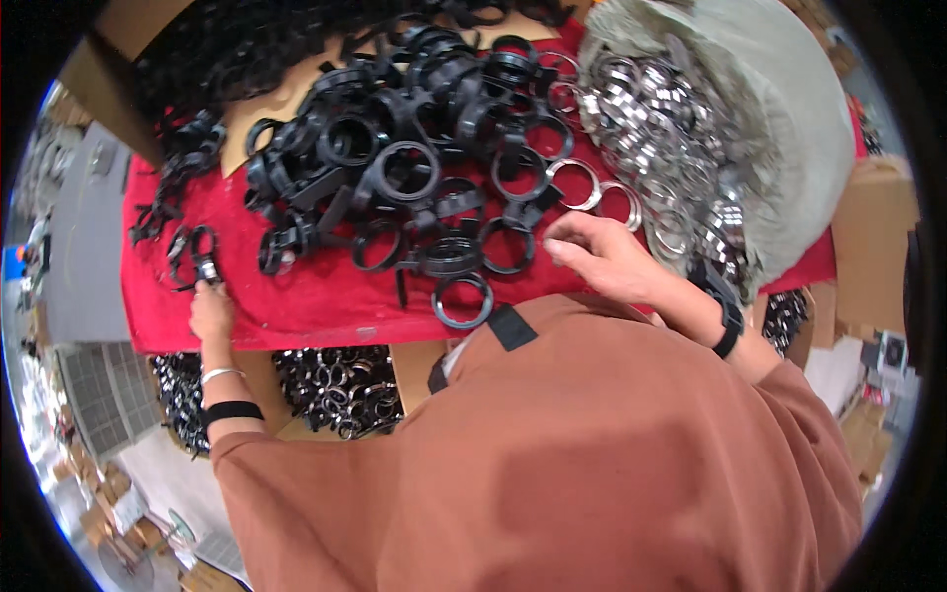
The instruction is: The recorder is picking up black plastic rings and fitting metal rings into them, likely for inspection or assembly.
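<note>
At nine o'clock on the tabletop (306, 308), your left hand (211, 308) grips a black ring (207, 266), probably light, stiff and slippery, best pinched at its band, while at three o'clock your right hand (610, 260) hangs half-open, seemingly empty, near metal rings (597, 195).

Grey surface (84, 247) far left; cardboard box (876, 252) far right.

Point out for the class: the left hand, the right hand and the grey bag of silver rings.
Left hand (211, 313), head view: on its middle.
Right hand (612, 259), head view: on its middle.
Grey bag (807, 128), head view: on its bare right side.
</note>
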Demonstrator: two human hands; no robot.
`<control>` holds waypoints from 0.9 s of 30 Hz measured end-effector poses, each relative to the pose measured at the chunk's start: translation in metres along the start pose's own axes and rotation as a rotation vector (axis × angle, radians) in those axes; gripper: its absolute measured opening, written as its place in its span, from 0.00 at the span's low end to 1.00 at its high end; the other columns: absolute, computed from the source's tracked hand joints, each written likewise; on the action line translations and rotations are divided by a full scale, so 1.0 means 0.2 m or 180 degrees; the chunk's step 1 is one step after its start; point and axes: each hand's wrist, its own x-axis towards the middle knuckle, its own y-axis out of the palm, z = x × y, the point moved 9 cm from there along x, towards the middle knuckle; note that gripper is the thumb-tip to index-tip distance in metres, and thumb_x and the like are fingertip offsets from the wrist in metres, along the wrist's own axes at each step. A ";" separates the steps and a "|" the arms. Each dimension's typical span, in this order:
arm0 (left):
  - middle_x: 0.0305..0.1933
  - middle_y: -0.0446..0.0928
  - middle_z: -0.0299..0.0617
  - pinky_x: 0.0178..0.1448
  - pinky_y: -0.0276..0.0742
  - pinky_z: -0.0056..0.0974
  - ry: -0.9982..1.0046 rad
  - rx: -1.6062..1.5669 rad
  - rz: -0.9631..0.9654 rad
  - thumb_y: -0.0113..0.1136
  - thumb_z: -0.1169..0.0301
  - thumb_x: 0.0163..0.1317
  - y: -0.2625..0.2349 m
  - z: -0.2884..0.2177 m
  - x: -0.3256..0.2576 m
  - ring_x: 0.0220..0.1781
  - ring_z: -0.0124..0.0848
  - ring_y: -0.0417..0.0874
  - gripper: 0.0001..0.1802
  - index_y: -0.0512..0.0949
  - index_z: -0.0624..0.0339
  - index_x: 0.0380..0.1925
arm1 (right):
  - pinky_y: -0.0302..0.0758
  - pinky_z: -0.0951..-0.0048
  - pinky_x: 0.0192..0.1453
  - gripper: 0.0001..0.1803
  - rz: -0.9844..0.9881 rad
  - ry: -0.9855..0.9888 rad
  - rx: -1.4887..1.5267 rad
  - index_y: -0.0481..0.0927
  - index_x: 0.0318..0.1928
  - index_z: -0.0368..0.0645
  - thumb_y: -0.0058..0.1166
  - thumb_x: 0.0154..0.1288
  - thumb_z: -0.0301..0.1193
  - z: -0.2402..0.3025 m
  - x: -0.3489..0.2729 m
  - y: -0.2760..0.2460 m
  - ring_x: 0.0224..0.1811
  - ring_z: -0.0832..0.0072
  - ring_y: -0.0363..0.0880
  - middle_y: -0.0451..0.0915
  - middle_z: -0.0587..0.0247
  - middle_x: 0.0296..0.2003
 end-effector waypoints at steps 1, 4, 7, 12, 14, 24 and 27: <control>0.40 0.77 0.56 0.47 0.73 0.55 0.0058 0.0061 -0.0034 0.49 0.53 0.62 0.02 0.01 0.06 0.45 0.53 0.78 0.21 0.66 0.57 0.44 | 0.74 0.67 0.43 0.18 -0.0026 0.0017 -0.0156 0.76 0.43 0.35 0.52 0.61 0.39 -0.01 0.01 0.01 0.38 0.67 0.80 0.80 0.51 0.34; 0.47 0.74 0.55 0.49 0.73 0.54 0.0411 0.0065 -0.0446 0.54 0.54 0.60 0.07 0.04 0.24 0.50 0.54 0.74 0.24 0.66 0.56 0.50 | 0.76 0.61 0.41 0.17 0.0115 0.0089 -0.0623 0.76 0.43 0.38 0.55 0.57 0.36 -0.02 0.03 0.08 0.35 0.54 0.80 0.80 0.45 0.31; 0.52 0.72 0.54 0.56 0.69 0.53 0.0190 0.0235 -0.0780 0.59 0.60 0.55 0.02 -0.05 0.21 0.53 0.54 0.72 0.28 0.66 0.60 0.54 | 0.75 0.59 0.39 0.17 0.0016 -0.0817 -0.1614 0.76 0.43 0.41 0.59 0.54 0.33 0.00 0.03 0.16 0.36 0.55 0.78 0.78 0.48 0.33; 0.44 0.75 0.56 0.55 0.65 0.48 0.1104 -0.0939 -0.2717 0.60 0.66 0.54 -0.36 -0.41 -0.34 0.48 0.50 0.74 0.20 0.73 0.68 0.44 | 0.74 0.56 0.38 0.15 0.0335 -0.0648 -0.1913 0.76 0.41 0.43 0.59 0.54 0.35 -0.15 0.10 0.25 0.36 0.52 0.77 0.76 0.50 0.32; 0.47 0.72 0.56 0.56 0.63 0.49 0.1885 -0.1889 -0.2586 0.63 0.63 0.53 -0.42 -0.70 -0.73 0.49 0.51 0.71 0.27 0.69 0.71 0.47 | 0.74 0.56 0.39 0.14 0.0455 -0.0605 -0.2102 0.77 0.40 0.43 0.58 0.55 0.36 -0.19 0.11 0.25 0.37 0.52 0.77 0.76 0.49 0.32; 0.71 0.41 0.58 0.66 0.47 0.63 0.3055 -0.1880 -0.1111 0.68 0.42 0.39 -0.19 -1.56 -1.27 0.70 0.57 0.46 0.66 0.34 0.55 0.67 | 0.69 0.80 0.24 0.19 0.0185 0.0344 0.1099 0.75 0.31 0.41 0.51 0.64 0.46 -0.05 -0.03 -0.16 0.19 0.83 0.72 0.75 0.68 0.19; 0.71 0.41 0.58 0.66 0.50 0.60 0.3104 -0.1766 -0.1276 0.69 0.45 0.40 -0.25 -1.66 -1.22 0.70 0.57 0.46 0.66 0.33 0.61 0.66 | 0.62 0.82 0.18 0.19 -0.0120 0.0384 0.2595 0.74 0.32 0.44 0.46 0.66 0.48 -0.09 -0.08 -0.27 0.15 0.83 0.66 0.73 0.68 0.17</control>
